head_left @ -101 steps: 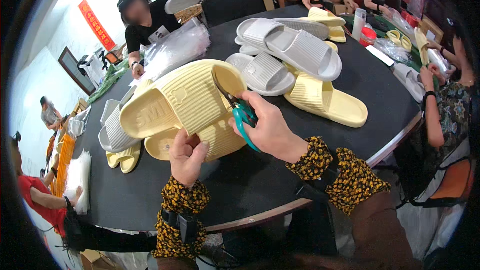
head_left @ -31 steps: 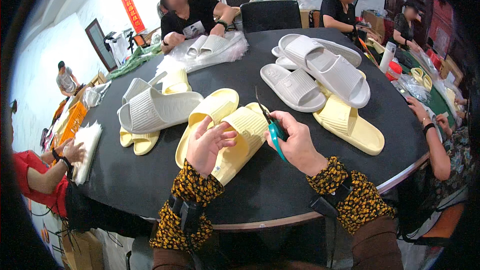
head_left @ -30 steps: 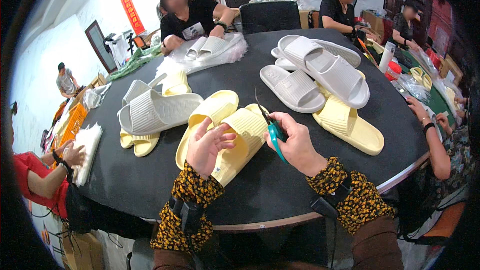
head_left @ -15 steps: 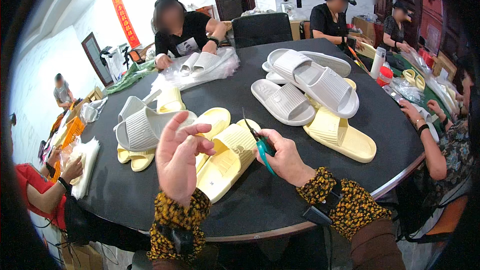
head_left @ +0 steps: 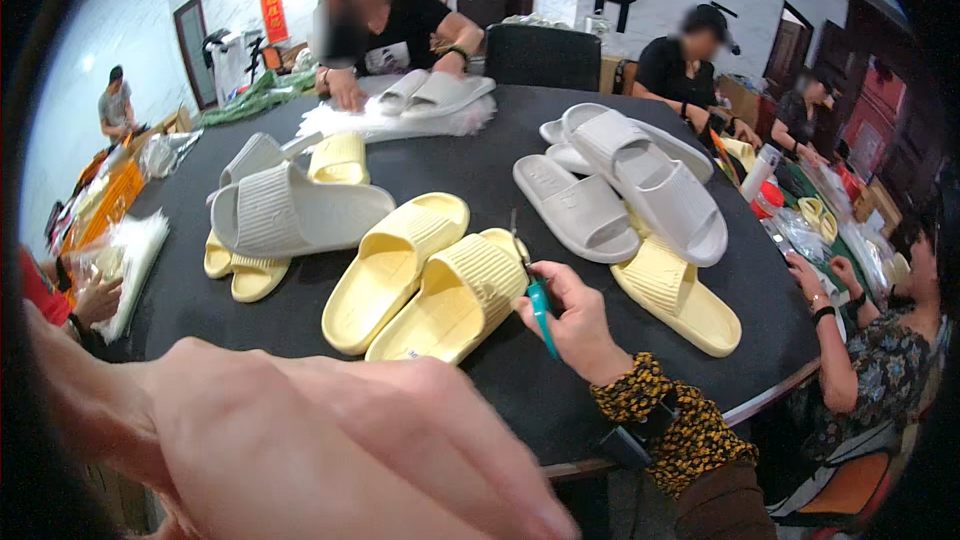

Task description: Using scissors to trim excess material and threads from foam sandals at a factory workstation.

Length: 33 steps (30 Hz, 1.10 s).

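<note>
My right hand [head_left: 575,322] grips a pair of small scissors [head_left: 541,312] with teal handles, their dark narrow blades pointing up and away. Right beside them is a yellow slide sandal [head_left: 440,325] with a ribbed strap, and a second yellow slide [head_left: 362,302] lies to its left. My left hand [head_left: 330,440] looms large and slightly blurred at the lower left, raised very close to the head view; its fingertips run out of the picture. It overlaps the near edge of the table, and whether it holds anything is hidden.
Grey slides [head_left: 305,208] sit over small yellow ones on the left. More grey slides [head_left: 650,175] are stacked at the right on a yellow slide [head_left: 685,300]. Clear bags [head_left: 345,122] lie by a co-worker across the black table [head_left: 450,150]. Other people work around it.
My left hand has left its place above the yellow slides and come up close to the head view. The right hand still holds the scissors. Across the table, the co-worker's grey slides have shifted right.
</note>
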Motion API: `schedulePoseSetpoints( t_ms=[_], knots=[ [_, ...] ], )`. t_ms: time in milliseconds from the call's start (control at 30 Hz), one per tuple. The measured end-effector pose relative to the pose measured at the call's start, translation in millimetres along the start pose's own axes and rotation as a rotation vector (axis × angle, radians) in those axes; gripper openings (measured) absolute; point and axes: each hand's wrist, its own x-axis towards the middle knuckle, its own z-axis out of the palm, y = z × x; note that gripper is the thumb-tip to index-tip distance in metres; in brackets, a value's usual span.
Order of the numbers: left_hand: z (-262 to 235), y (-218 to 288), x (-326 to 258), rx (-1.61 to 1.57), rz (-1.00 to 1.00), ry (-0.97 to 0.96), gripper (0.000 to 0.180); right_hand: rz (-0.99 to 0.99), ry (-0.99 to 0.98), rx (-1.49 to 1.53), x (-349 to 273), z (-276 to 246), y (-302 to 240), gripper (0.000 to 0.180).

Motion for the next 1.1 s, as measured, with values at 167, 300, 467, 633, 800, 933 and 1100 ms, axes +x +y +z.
schedulePoseSetpoints(
  t_ms=[167, 300, 467, 633, 800, 933, 1100],
  knots=[
    [9, -8, -29, 2.309, -0.149, 0.164, 0.013, 0.086, -0.026, -0.041, 2, -3, -12, 0.035],
    [-10, -21, -41, 2.455, 0.179, 0.315, 0.013, 0.116, -0.039, 0.014, -1, 3, -9, 0.035],
    [-17, -21, -36, 2.370, 0.220, 0.352, 0.013, 0.089, -0.018, 0.058, 3, 2, -4, 0.035],
    [-26, -22, -37, 2.327, 0.240, 0.372, 0.013, 0.160, -0.057, 0.037, 2, 3, -9, 0.036],
    [-32, -26, -33, 2.299, 0.265, 0.396, 0.014, 0.148, -0.050, -0.009, 1, 4, -10, 0.036],
    [-37, -29, -27, 2.245, 0.297, 0.435, 0.014, 0.187, -0.064, -0.054, 0, 1, -12, 0.037],
    [-42, -30, -20, 2.059, 0.360, 0.512, 0.015, 0.105, -0.031, -0.035, 1, 2, -7, 0.038]
  ],
)
